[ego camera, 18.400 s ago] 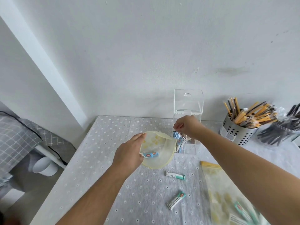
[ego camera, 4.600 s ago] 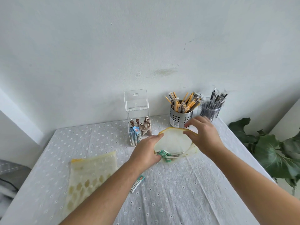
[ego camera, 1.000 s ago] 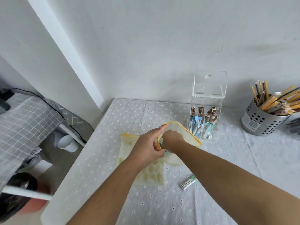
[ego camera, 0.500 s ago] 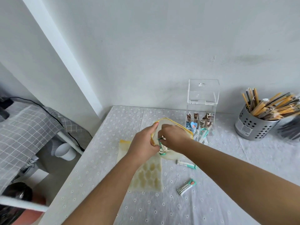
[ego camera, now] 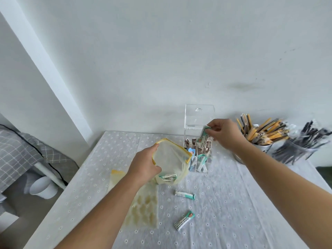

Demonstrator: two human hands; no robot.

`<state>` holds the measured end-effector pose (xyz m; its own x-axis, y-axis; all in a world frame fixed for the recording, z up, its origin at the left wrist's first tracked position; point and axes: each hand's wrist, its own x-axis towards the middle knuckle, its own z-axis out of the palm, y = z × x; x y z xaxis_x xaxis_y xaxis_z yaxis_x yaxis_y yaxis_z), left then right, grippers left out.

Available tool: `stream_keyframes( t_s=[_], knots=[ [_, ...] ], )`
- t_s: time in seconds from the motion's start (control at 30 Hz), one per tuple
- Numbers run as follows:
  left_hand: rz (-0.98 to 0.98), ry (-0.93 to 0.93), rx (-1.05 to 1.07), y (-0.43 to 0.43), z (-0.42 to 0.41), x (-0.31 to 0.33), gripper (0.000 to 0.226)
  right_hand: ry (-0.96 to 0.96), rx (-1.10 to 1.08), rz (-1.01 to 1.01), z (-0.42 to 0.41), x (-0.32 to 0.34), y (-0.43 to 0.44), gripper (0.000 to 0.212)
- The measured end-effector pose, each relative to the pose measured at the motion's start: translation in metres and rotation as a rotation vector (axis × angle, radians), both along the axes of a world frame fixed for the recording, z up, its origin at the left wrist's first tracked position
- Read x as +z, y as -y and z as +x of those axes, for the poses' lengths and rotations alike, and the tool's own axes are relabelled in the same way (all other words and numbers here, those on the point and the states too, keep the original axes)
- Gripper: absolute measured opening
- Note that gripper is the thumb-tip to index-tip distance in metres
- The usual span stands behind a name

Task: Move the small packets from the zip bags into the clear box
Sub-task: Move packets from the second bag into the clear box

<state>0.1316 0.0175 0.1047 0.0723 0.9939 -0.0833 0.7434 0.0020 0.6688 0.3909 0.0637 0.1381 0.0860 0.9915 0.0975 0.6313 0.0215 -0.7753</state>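
Crinkled yellow-rimmed zip bag (ego camera: 170, 159), mouth held wide by left hand (ego camera: 145, 165); right hand (ego camera: 224, 133) pinching slim green-and-white packets (ego camera: 203, 136) over rigid clear box (ego camera: 198, 139).

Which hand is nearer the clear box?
Right. The right hand holds packets at the clear box opening; the left hand grips the zip bag beside its left front.

– What can't you make out beside the clear box (ego camera: 199, 123)?

– Your left hand (ego camera: 143, 166) covers part of the flat zip bag (ego camera: 143, 209) left of the box. Right of the box, the dark utensils (ego camera: 301, 141) are smeared by blur, and print on the packets (ego camera: 203, 139) in your right hand (ego camera: 224, 133) is too small to read.
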Motion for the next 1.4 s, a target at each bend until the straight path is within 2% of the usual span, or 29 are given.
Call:
stream_keyframes(
  t_s=[0.17,0.43,0.53,0.6,0.9,1.03,1.2,1.33,1.4],
  knots=[
    [0.012,-0.005,0.008,-0.001,-0.001,-0.004,0.076,0.221,-0.042,-0.082,0.010,-0.040,-0.018,0.013],
    [0.017,-0.008,0.008,-0.003,0.000,-0.009,0.077,0.406,0.093,-0.287,0.011,-0.081,-0.032,0.014],
    [0.015,-0.008,0.010,-0.004,-0.001,-0.009,0.077,0.417,0.079,-0.244,0.014,-0.081,-0.031,0.019],
    [0.009,-0.004,0.008,-0.004,0.000,-0.009,0.077,0.387,0.076,-0.198,0.013,-0.075,-0.027,0.018],
    [0.000,-0.007,-0.020,0.004,0.005,-0.001,0.079,-0.017,0.201,-0.018,-0.033,-0.017,0.025,0.011],
    [0.005,-0.001,-0.033,0.013,0.008,-0.001,0.080,-0.039,0.307,-0.024,-0.060,-0.011,0.044,0.014],
    [0.025,-0.023,-0.081,0.029,0.007,-0.009,0.080,0.112,0.445,-0.093,-0.089,-0.033,0.049,0.020],
    [0.022,-0.040,-0.126,0.038,0.004,-0.015,0.080,0.473,0.567,-0.260,-0.113,-0.063,0.032,0.038],
    [0.017,-0.030,-0.144,0.040,0.003,-0.018,0.081,0.591,0.577,-0.381,-0.121,-0.080,0.021,0.049]
  ],
)
